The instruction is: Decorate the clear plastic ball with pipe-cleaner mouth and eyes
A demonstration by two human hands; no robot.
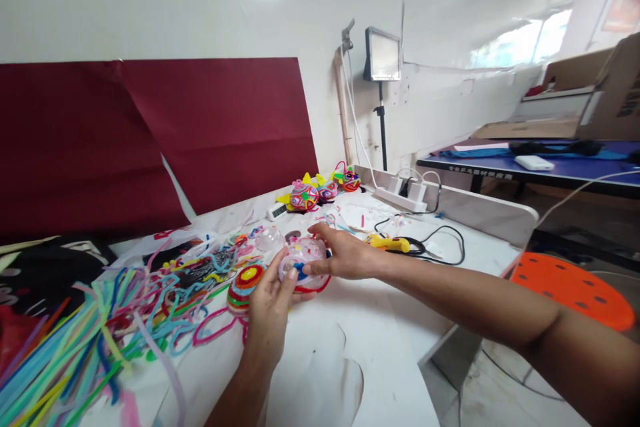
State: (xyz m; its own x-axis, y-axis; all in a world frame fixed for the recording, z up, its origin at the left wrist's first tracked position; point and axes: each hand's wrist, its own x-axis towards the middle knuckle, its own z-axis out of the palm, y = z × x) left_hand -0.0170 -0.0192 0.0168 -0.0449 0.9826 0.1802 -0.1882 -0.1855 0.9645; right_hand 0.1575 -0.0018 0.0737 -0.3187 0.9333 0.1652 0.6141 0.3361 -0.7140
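Both of my hands hold a clear plastic ball (306, 260) decorated with pink, red and blue pipe cleaner pieces, just above the white table (350, 347). My left hand (270, 307) cups it from below, thumb up against its side. My right hand (343, 255) grips it from the right, fingers curled over the top. Another ball wrapped in red, yellow and green rings (245, 287) lies on the table just left of my left hand.
A heap of loose coloured pipe cleaners (100, 327) covers the left of the table. Three finished decorated balls (320, 192) sit at the back. A yellow glue gun (387, 243) with black cable and a white power strip (405, 199) lie to the right. An orange stool (570, 287) stands beside the table.
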